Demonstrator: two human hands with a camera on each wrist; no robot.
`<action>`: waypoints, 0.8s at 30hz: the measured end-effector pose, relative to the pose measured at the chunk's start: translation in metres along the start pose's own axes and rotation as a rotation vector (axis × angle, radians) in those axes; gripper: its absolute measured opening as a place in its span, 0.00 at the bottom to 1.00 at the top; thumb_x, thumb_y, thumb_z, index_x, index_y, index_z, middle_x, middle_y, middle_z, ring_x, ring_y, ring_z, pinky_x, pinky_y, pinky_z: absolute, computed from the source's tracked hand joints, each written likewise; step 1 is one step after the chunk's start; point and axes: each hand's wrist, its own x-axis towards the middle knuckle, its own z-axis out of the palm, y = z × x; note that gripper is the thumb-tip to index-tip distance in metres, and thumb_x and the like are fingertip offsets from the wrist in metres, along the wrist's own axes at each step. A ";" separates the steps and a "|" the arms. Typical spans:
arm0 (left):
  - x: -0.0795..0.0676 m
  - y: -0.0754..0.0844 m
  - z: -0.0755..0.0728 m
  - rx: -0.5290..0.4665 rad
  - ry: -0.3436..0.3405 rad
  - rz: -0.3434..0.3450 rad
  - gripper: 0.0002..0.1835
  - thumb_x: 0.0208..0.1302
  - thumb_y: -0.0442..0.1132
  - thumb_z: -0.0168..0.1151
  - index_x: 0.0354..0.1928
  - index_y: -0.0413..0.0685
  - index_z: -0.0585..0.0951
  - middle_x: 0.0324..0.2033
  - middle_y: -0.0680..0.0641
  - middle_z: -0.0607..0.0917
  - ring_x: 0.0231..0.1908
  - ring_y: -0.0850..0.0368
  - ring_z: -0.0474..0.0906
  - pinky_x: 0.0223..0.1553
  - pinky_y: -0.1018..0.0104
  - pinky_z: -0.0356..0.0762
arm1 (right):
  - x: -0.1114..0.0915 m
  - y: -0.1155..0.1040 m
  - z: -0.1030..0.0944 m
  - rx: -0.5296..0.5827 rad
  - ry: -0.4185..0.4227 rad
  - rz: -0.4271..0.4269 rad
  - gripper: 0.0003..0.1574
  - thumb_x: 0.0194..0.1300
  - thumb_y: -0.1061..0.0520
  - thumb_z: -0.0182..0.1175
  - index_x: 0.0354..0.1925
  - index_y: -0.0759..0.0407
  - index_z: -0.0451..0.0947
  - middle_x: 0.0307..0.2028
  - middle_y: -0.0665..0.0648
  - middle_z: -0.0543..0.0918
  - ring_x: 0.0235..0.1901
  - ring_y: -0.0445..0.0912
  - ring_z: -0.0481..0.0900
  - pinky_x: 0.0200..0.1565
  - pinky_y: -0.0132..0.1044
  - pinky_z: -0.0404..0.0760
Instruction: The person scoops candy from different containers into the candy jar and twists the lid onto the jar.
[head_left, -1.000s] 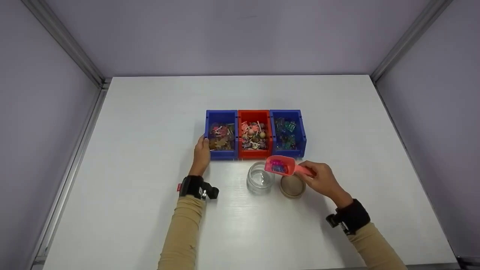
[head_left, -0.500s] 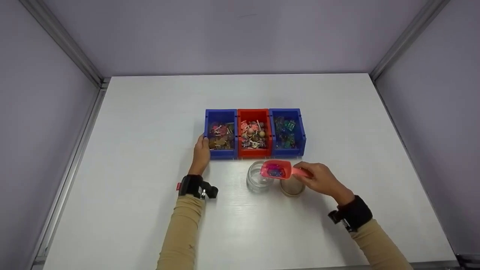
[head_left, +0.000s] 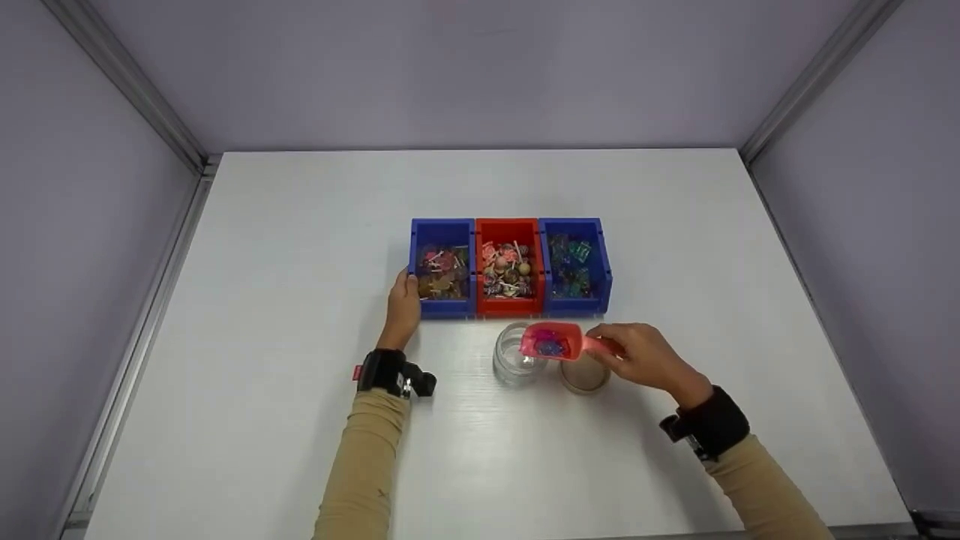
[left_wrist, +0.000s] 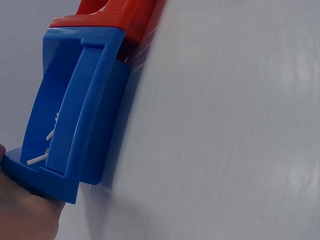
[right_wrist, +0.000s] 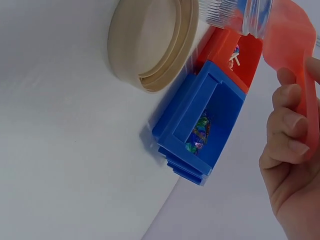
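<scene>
My right hand (head_left: 645, 356) grips the handle of a pink-red scoop (head_left: 541, 349), which holds purple and blue wrapped candies (head_left: 551, 344). The scoop's lip is over the mouth of a clear glass jar (head_left: 511, 367); in the right wrist view the scoop (right_wrist: 287, 37) overlaps the jar's rim (right_wrist: 256, 17). My left hand (head_left: 402, 311) rests against the outer left side of a blue bin (head_left: 444, 310) containing lollipops, its fingers lying along the wall. In the left wrist view this bin (left_wrist: 102, 115) hides most of the fingers.
Beside the jar lies a round beige lid (head_left: 585, 375), partly under the scoop. A red bin (head_left: 510, 308) of lollipops stands in the middle, and a blue bin (head_left: 576, 306) of green and blue wrapped candies at the right. The white table (head_left: 300, 225) meets grey walls.
The scoop has moved left and slightly toward me, from the jar's right edge to over its mouth. The left hand and the bins have stayed in place.
</scene>
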 end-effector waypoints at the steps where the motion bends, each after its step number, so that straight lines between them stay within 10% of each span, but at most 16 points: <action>1: 0.000 0.000 0.000 0.001 0.001 -0.002 0.26 0.79 0.41 0.31 0.73 0.35 0.55 0.72 0.35 0.62 0.75 0.43 0.53 0.76 0.51 0.53 | 0.001 -0.001 -0.001 -0.012 -0.007 0.004 0.12 0.63 0.54 0.63 0.41 0.61 0.83 0.23 0.53 0.81 0.22 0.34 0.65 0.26 0.27 0.70; 24: 0.000 0.001 0.000 0.004 0.003 0.011 0.26 0.79 0.41 0.31 0.72 0.34 0.56 0.71 0.34 0.62 0.75 0.43 0.54 0.76 0.51 0.53 | 0.014 -0.022 -0.026 -0.087 -0.083 0.071 0.14 0.62 0.51 0.65 0.37 0.61 0.86 0.25 0.54 0.86 0.23 0.38 0.73 0.30 0.33 0.80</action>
